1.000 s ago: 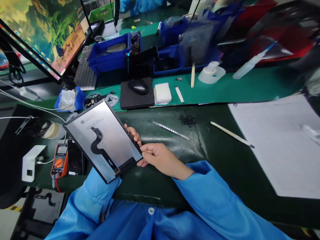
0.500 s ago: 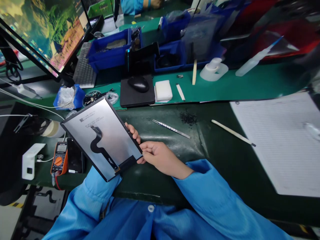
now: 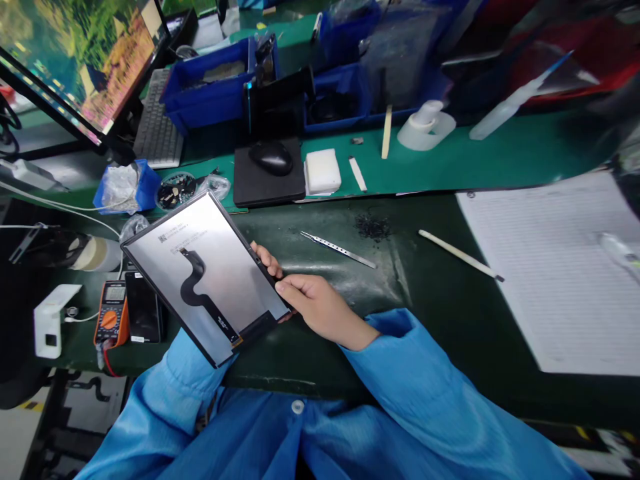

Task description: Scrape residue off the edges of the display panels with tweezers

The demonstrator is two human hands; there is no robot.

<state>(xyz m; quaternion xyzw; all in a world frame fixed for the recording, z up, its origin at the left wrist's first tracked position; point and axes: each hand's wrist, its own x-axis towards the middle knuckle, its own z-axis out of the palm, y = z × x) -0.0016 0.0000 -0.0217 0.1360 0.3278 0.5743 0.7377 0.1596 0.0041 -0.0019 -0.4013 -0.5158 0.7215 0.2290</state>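
A flat display panel (image 3: 220, 267) with a silvery back and a black frame is held up, tilted, left of centre. A curved black flex cable (image 3: 193, 287) lies on its back. My left hand (image 3: 267, 259) supports the panel from beneath; only its fingertips show past the right edge, the rest being hidden. With thumb and fingers, my right hand (image 3: 320, 307) pinches the panel's lower right edge. Metal tweezers (image 3: 339, 249) rest on the dark mat (image 3: 320, 360) beyond my right hand, near a heap of black scraps (image 3: 373, 227).
An orange multimeter (image 3: 111, 317) and a black phone-like device (image 3: 143, 307) lie at the left. Farther back are a mouse (image 3: 271, 158), a white block (image 3: 323, 171) and blue bins (image 3: 207, 87). A brush-like stick (image 3: 460, 255) and lined paper (image 3: 560, 267) are at the right.
My right thumb and fingers have shifted slightly along the panel's edge. The panel stays held in nearly the same pose, while the surroundings appear slightly higher and farther left in view.
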